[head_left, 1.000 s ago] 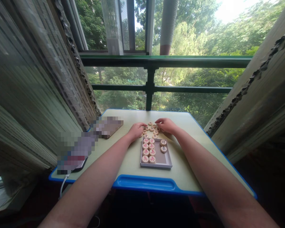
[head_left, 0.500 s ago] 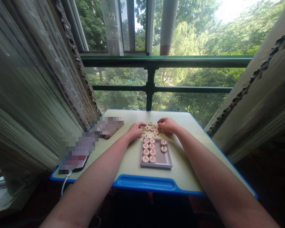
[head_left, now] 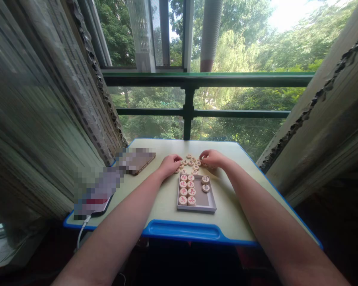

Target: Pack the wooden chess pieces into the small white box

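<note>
Since a second ago the right grip (head_left: pixel 212 158) has curled its fingers onto the loose pieces (head_left: pixel 191 162) near the counter's (head_left: pixel 226 222) far edge. The left grip (head_left: pixel 169 164) rests half-clenched beside them. Whether either holds a piece, I cannot tell. The box (head_left: pixel 203 197) lies just nearer.

One shallow grey box (head_left: pixel 203 197) holds ten round wooden xiangqi pieces (head_left: pixel 190 184) — eight in two columns of four, and two more in a third column. About ten loose pieces (head_left: pixel 191 163) lie on the single blue-edged table (head_left: pixel 167 208); the count is uncertain because some sit under the two hands, left hand (head_left: pixel 169 165) and right hand (head_left: pixel 212 158). Two flat blurred items (head_left: pixel 135 161) lie at the left, and one white cable (head_left: pixel 80 235) is there too.
</note>
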### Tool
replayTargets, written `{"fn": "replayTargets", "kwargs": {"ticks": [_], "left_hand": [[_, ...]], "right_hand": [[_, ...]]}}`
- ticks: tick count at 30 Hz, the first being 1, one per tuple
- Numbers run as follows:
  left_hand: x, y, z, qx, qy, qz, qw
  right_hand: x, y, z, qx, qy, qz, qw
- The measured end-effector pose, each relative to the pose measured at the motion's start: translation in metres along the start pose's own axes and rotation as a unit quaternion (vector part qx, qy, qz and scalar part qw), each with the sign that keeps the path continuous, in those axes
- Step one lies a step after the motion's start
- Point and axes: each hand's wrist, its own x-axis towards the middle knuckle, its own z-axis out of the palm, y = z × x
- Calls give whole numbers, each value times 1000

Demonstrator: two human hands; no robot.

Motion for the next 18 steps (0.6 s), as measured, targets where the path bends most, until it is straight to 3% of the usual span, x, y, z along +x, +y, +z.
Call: {"fn": "replayTargets", "kwargs": {"ticks": [10,18], "left_hand": [[-3,1,-5,-49,-60,-3,997],[-3,-1,-4,-41,-57,7,998]], "right_hand": [[2,2,1,-6,5,-3,1000],[2,3,3,-2,13,-18,1000]]}}
